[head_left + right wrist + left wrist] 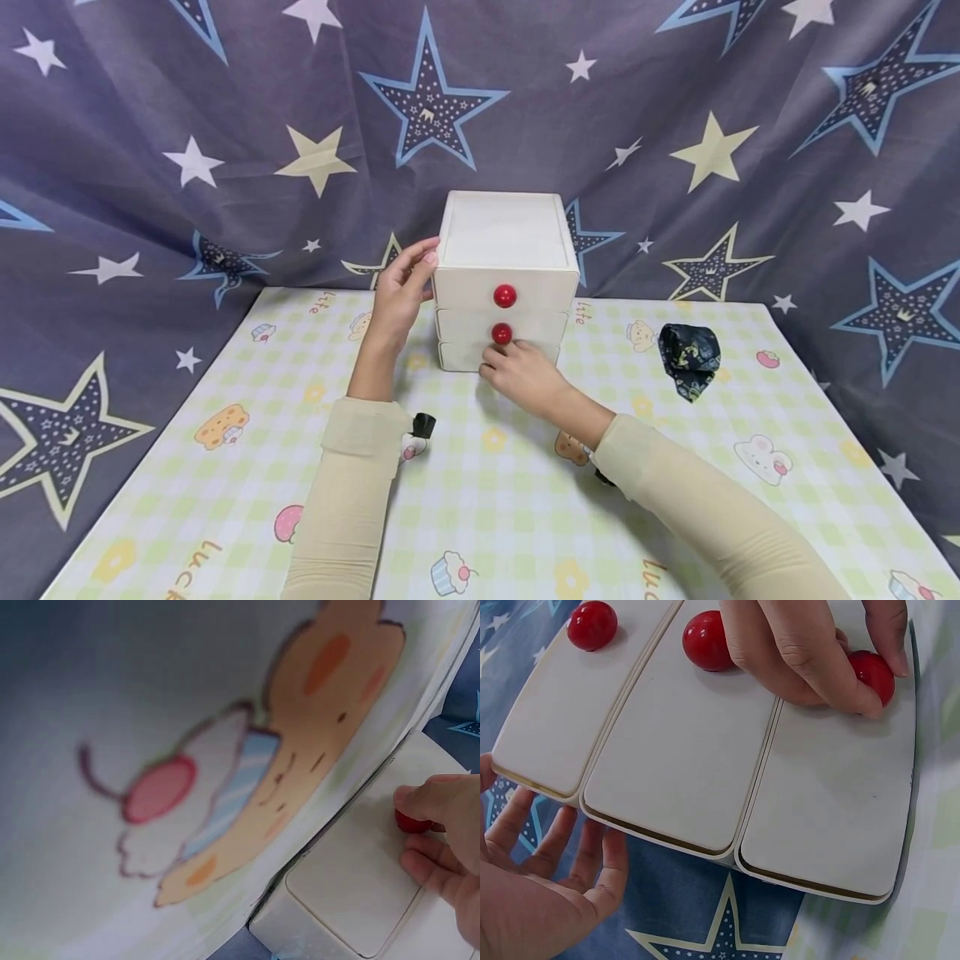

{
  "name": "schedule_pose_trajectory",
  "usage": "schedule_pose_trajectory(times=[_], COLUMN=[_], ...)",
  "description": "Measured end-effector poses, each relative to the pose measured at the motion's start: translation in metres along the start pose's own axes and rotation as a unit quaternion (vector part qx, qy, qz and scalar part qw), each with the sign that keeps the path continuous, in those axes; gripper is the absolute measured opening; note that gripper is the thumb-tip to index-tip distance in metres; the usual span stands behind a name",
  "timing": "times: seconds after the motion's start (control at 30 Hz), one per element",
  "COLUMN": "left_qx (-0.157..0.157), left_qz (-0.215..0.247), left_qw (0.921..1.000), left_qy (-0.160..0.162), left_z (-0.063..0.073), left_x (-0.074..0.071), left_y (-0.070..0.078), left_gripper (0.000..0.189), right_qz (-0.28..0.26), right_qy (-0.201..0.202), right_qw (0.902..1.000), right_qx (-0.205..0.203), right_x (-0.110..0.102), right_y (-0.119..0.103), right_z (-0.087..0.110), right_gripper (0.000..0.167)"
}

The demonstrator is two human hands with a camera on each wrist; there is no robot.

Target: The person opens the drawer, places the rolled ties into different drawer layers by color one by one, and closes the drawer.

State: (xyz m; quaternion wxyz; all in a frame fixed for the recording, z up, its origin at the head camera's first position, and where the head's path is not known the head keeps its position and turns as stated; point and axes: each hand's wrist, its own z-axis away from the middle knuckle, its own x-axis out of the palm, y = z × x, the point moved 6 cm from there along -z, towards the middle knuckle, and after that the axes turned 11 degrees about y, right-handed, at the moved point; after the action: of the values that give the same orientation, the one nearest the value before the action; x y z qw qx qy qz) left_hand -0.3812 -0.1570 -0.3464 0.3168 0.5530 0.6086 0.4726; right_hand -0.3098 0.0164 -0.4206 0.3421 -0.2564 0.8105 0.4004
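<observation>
A white three-drawer box stands at the back of the table, all its drawers closed, each with a round red knob. The top knob and middle knob show in the head view. My right hand pinches the bottom drawer's knob, which the fingers hide in the head view. In the right wrist view, my right hand has thumb and fingers around that knob. My left hand rests against the box's left side near the top, its fingers spread and fairly straight.
A rolled dark patterned cloth, perhaps a necktie, lies on the table right of the box. The table wears a checked cloth with cartoon prints. Behind the box hangs a star-patterned curtain.
</observation>
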Motion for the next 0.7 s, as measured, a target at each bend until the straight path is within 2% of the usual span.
schedule_pose_trajectory(times=[0.4, 0.7], left_qx=[-0.003, -0.001], left_qz=[0.000, -0.003], left_qw=[1.0000, 1.0000], left_qy=[-0.002, -0.005], left_z=[0.0013, -0.0001], left_x=[0.0010, 0.0003], left_y=[0.0005, -0.0007], left_gripper=[0.042, 0.042], right_qz=[0.014, -0.007], right_qy=[-0.002, -0.020], right_qw=[0.9998, 0.9995], right_qx=[-0.015, -0.022], right_x=[-0.0030, -0.0072], right_y=[-0.0017, -0.0054], right_z=[-0.0003, 0.0015], right_gripper=[0.017, 0.016])
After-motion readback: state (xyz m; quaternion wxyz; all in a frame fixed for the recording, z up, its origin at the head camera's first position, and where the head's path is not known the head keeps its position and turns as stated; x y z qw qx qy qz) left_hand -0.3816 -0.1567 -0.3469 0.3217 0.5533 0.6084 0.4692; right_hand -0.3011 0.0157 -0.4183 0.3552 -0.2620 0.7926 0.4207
